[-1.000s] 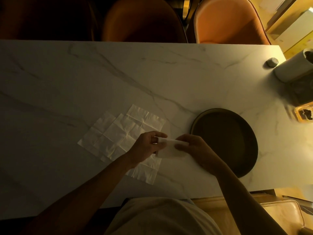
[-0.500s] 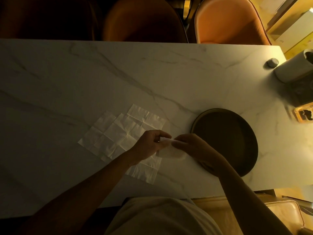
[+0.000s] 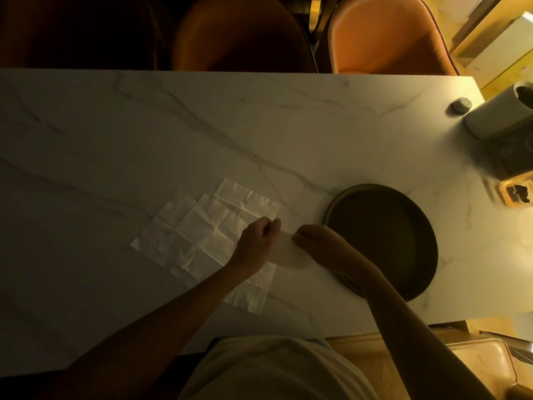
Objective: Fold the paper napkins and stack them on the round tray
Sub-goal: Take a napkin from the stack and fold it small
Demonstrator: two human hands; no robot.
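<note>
A small folded white napkin [image 3: 288,251] is pinched between both hands just above the marble table. My left hand [image 3: 256,243] grips its left end and my right hand [image 3: 320,245] grips its right end. Under and left of my left hand lie unfolded, creased white napkins [image 3: 199,232], spread flat and overlapping. The round dark tray [image 3: 372,194] sits to the right of my right hand, with nothing visible in it; my right wrist covers its near-left rim.
A white cylinder [image 3: 501,114], a small metal knob [image 3: 461,105] and a glass ashtray [image 3: 516,194] stand at the table's right end. Orange chairs [image 3: 386,39] line the far side. The table edge runs close to my body.
My two hands have drawn closer together on the small napkin, and it now looks narrower and more bunched. The flat napkins and the tray have not moved.
</note>
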